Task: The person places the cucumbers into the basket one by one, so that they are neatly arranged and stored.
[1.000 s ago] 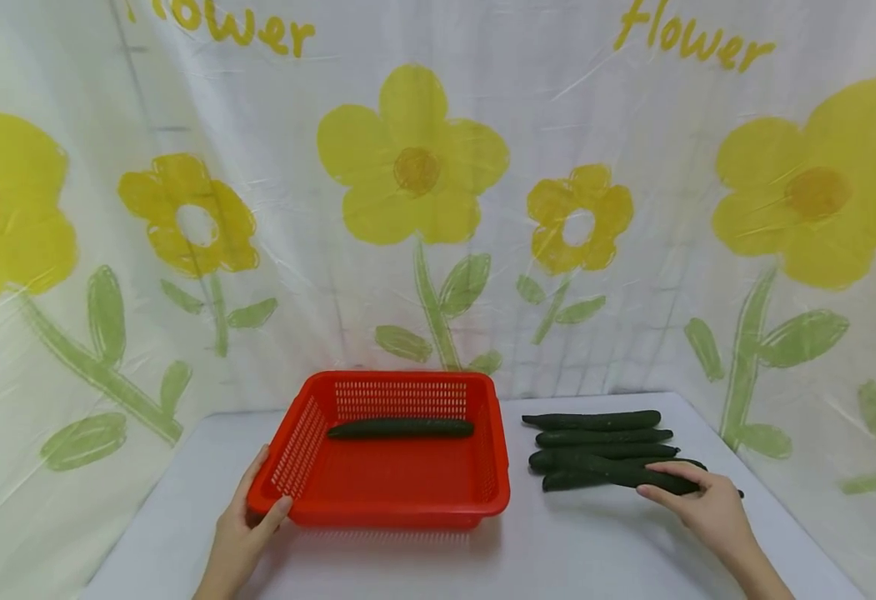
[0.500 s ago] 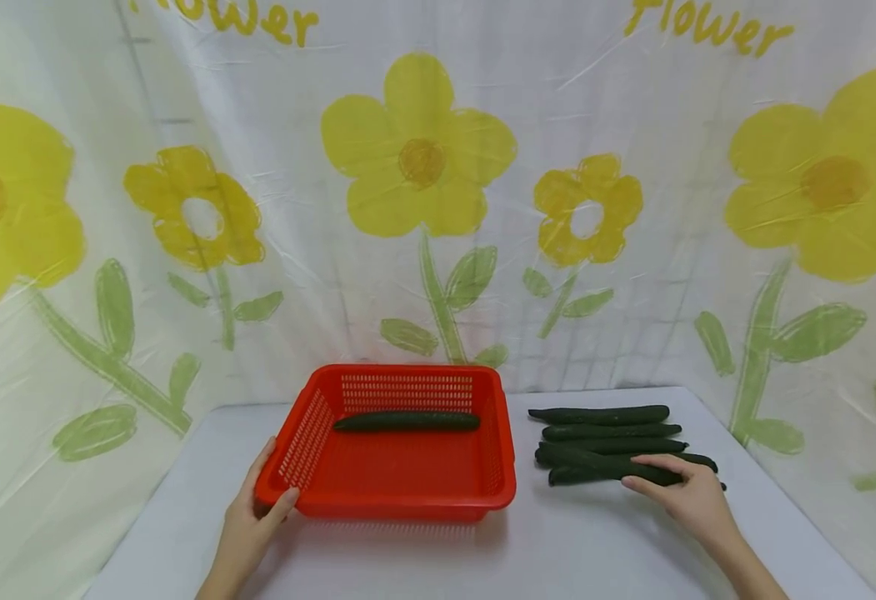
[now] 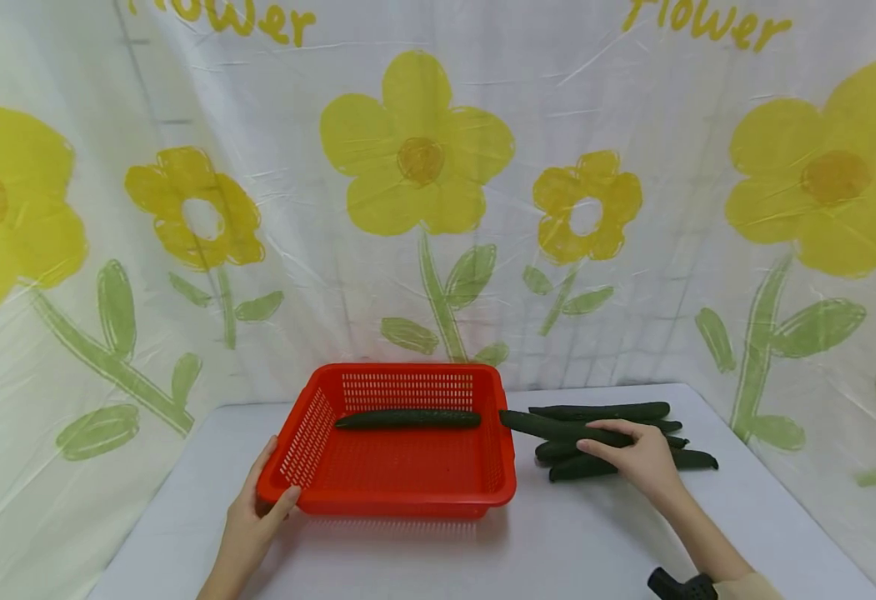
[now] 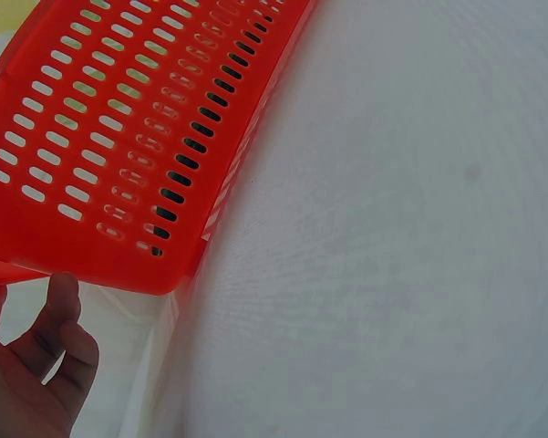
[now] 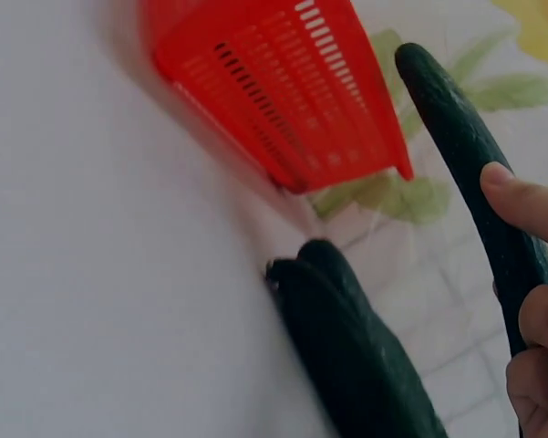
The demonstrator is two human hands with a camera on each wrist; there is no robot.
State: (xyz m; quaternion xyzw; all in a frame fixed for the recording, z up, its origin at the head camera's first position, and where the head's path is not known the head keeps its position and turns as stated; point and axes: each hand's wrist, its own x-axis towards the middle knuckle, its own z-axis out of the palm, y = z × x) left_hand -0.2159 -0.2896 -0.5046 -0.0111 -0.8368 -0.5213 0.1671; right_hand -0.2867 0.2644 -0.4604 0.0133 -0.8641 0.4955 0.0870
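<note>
A red plastic basket (image 3: 392, 505) with slotted walls stands on the white table, one cucumber (image 3: 407, 419) lying along its far side. My left hand (image 3: 252, 521) grips the basket's near left corner, thumb on the rim and fingers along the outer wall. Between thumb and fingers, my right hand (image 3: 636, 458) holds another cucumber (image 3: 538, 426) lifted above the pile, its far end close to the basket's right rim. In the right wrist view this cucumber (image 5: 456, 137) is clear of the pile. Several more cucumbers (image 3: 696, 460) lie side by side underneath, partly hidden by the hand.
The white tabletop (image 3: 558, 542) runs beneath everything and ends at a white curtain (image 3: 295, 250) painted with yellow flowers. A dark strap-like object (image 3: 681, 586) is on the right wrist, next to a pale sleeve.
My right hand has lifted the cucumber off the pile and moved it left and away from me, toward the basket. The left hand keeps its hold on the basket.
</note>
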